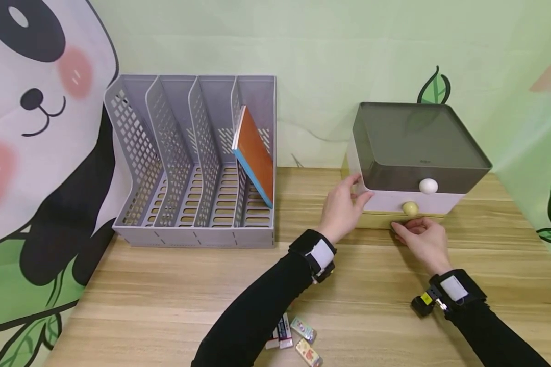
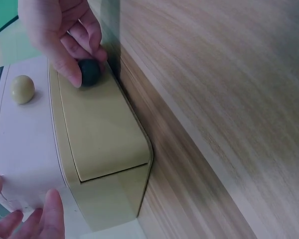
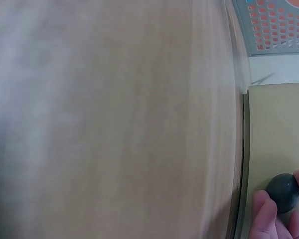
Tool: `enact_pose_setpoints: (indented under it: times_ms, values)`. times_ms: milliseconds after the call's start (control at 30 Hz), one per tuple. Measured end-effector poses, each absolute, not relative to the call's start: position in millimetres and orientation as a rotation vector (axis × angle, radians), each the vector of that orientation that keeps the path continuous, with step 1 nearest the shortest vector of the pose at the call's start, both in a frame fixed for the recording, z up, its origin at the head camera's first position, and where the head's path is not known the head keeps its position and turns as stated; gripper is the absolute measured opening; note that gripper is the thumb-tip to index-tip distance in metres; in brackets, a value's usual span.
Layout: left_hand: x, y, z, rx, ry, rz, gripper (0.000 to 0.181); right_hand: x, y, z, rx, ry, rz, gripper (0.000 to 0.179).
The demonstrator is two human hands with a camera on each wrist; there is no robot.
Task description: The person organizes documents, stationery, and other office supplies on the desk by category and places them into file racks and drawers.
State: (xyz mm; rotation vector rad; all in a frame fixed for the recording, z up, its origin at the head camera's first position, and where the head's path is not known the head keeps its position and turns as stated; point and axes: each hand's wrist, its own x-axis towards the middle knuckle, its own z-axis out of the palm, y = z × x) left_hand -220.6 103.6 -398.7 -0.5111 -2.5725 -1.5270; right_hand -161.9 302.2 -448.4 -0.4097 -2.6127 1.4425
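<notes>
A small stacked drawer box (image 1: 422, 135) has a dark grey top tier, a white middle drawer (image 2: 27, 129) and a yellow bottom drawer (image 2: 102, 127). Its round knobs are white (image 1: 428, 186) on top, pale yellow (image 2: 23, 89) in the middle and dark green (image 3: 283, 193) at the bottom. My right hand (image 1: 423, 242) pinches the dark knob between thumb and fingers; the bottom drawer's front sits flush in its frame. My left hand (image 1: 344, 208) rests against the box's left front corner, thumb at the front and fingers along the side.
Left of the box stands a grey four-slot file rack (image 1: 195, 237), with an orange-covered book (image 1: 255, 155) leaning in its right slot. Several small wrapped erasers (image 1: 304, 330) lie near the table's front, partly behind my left sleeve. A printed cloth backdrop (image 1: 312, 56) rises behind the table.
</notes>
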Motion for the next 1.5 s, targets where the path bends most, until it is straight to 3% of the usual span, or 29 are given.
enact_pose_setpoints:
  times_ms: [733,1500]
  values:
    - [-223,101,-397,-0.505,-2.605,-1.515,0.051,-111,308,-452,-0.286,-2.717,1.178,0.033]
    - [-223,102,-396,-0.519,-2.624,-1.505,0.051,-98,307,-453,-0.164,-2.682,1.069,0.030]
